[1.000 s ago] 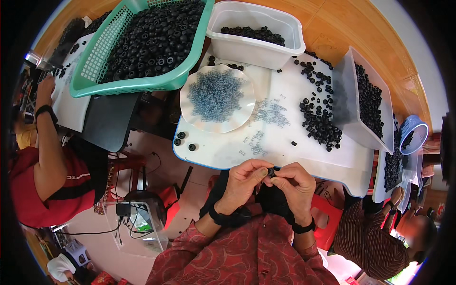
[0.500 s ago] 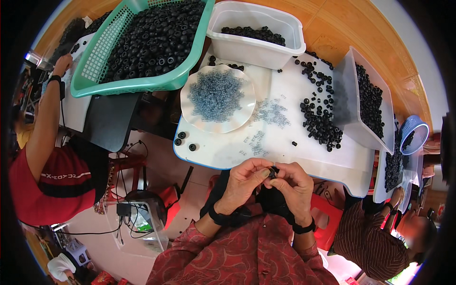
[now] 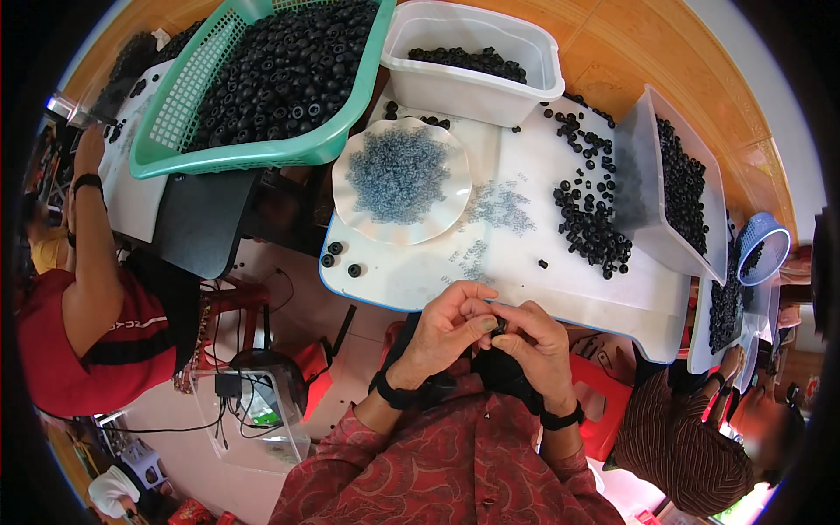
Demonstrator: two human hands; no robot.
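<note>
In front of my body, just off the near table edge, my two hands meet over a small round black part (image 3: 500, 325). Thumb and fingers of my left hand (image 3: 444, 343) pinch it from one side. My right hand (image 3: 541, 352) grips it from the other, and fingers cover most of it. Beyond them on the white tabletop (image 3: 402, 276) lie small clear pieces (image 3: 499, 210), loosely scattered. A scalloped white plate (image 3: 453, 210) bears a heap of the same clear pieces. Loose black parts (image 3: 591, 232) are spread to the right.
A green basket (image 3: 254, 160) of larger black parts stands far left. Black pieces also fill a white tub (image 3: 472, 103) at the back and a translucent bin (image 3: 643, 210) at right. Co-workers sit at left (image 3: 105, 350) and right (image 3: 687, 437); a red stool (image 3: 604, 402) is beside me.
My left fingers have shifted around the black part, and both hands have moved slightly. The co-worker at left has drawn the arm back from the far table.
</note>
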